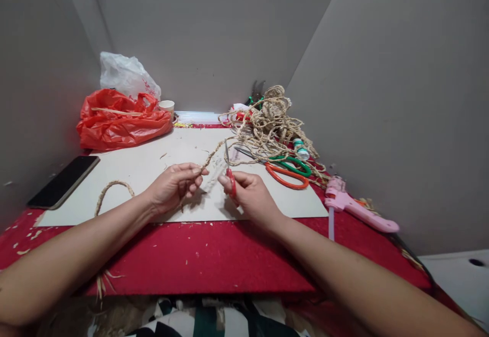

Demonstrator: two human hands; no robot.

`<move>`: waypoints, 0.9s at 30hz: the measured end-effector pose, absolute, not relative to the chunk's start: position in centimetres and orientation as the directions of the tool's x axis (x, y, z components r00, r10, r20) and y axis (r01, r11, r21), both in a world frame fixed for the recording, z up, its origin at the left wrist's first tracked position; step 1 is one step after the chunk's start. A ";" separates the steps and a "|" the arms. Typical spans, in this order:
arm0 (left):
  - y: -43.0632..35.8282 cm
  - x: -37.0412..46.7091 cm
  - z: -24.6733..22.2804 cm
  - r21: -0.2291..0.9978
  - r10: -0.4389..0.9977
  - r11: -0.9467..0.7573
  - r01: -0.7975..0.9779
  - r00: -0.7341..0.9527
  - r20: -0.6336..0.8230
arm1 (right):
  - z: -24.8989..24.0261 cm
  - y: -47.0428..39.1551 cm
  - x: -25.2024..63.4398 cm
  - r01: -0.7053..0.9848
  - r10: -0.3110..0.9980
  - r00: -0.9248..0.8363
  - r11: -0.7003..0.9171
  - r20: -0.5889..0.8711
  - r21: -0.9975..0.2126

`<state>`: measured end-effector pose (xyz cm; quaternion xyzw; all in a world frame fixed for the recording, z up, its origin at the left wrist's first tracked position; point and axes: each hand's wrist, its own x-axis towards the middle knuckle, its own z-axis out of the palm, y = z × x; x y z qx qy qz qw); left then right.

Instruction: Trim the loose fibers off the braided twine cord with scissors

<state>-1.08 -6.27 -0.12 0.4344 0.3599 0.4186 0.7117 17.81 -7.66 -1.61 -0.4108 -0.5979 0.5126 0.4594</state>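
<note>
My left hand [178, 184] pinches a braided straw cord [214, 155] over a white board [114, 161]. From the fingertips the cord runs up and right toward a large tangled heap of the same cord [273, 118]. A loop of braided cord [110, 187] also shows behind my left forearm. A little to the right, my right hand [248, 192] grips small red-handled scissors [231, 181], their blades pointing up, away from me. The blades stand close to the cord; I cannot tell whether they touch it. Larger scissors with orange and green handles [288, 171] lie just beyond my right hand.
A black phone [64, 181] lies at left. Behind it are a red plastic bag [122, 125], a white bag [128, 75] and a paper cup [167, 106]. A pink glue gun [355, 207] rests at right on the red cloth [214, 255]. Grey panels [214, 36] enclose the table.
</note>
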 end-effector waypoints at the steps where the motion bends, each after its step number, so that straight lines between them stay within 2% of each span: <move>1: -6.3 -1.0 -0.2 0.944 0.915 0.235 -0.234 0.382 -0.133 | -1.6 -7.4 17.9 -0.048 0.966 -0.245 0.070 0.080 -0.996; 5: -6.7 -0.9 -0.7 0.996 0.928 0.075 -0.048 0.370 -0.052 | -1.7 -6.7 18.3 -0.216 0.964 -0.266 -0.081 -0.021 -0.973; 9: -6.9 -0.7 -1.3 0.994 0.931 0.018 0.110 0.360 -0.057 | -1.8 -6.4 18.4 -0.272 0.966 -0.255 -0.115 -0.043 -0.955; 12: -7.0 -0.3 -1.6 0.986 0.940 -0.017 0.165 0.338 -0.041 | -1.6 -6.4 18.3 -0.309 0.967 -0.252 -0.124 -0.045 -0.943; 17: -7.4 0.0 -1.4 0.979 0.941 -0.072 0.190 0.339 0.003 | -1.4 -6.2 18.1 -0.433 0.964 -0.246 -0.202 -0.100 -0.879; 23: -7.5 -0.2 -0.7 0.994 0.908 0.101 0.031 0.406 -0.105 | -1.5 -5.7 18.4 -0.510 0.964 -0.186 -0.261 -0.192 -0.819; 27: -7.1 -0.4 -1.0 0.985 0.909 0.155 -0.071 0.400 -0.114 | -1.5 -5.4 18.6 -0.509 0.961 -0.192 -0.271 -0.199 -0.817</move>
